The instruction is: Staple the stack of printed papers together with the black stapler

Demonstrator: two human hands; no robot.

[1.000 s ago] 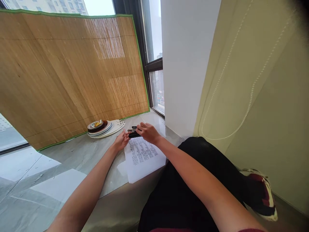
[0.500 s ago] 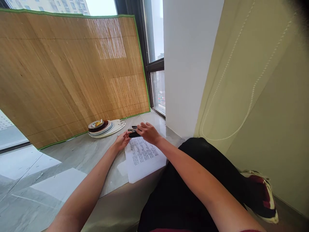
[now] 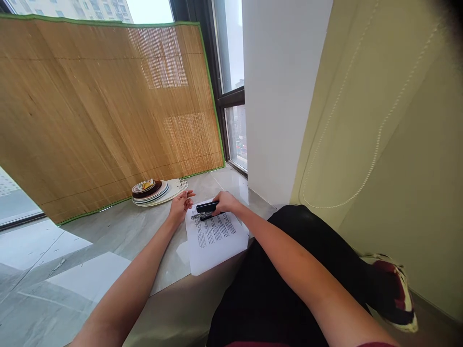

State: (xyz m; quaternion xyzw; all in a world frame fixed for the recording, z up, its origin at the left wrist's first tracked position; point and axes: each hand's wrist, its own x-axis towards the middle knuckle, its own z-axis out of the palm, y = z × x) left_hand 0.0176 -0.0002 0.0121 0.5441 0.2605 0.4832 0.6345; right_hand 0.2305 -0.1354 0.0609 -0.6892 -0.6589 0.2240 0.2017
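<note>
A printed sheet of paper [image 3: 216, 238] lies on the grey marble ledge [image 3: 119, 231] in front of me. My right hand [image 3: 224, 201] is closed on a black stapler [image 3: 206, 208], whose jaws sit over the paper's top left part. My left hand [image 3: 180, 205] rests just left of the sheet's top corner, fingers stretched out and apart, holding nothing.
A stack of plates [image 3: 154, 191] with a small patterned dish on top stands behind the hands. A bamboo mat [image 3: 108, 106] with green edging leans against the window. A white pillar [image 3: 278, 96] and a pale wall stand to the right. My black-clad leg and shoe [image 3: 394, 289] lie lower right.
The stapler has come back from beyond the sheet's top edge onto the paper. My left hand has let go and spread its fingers beside the corner.
</note>
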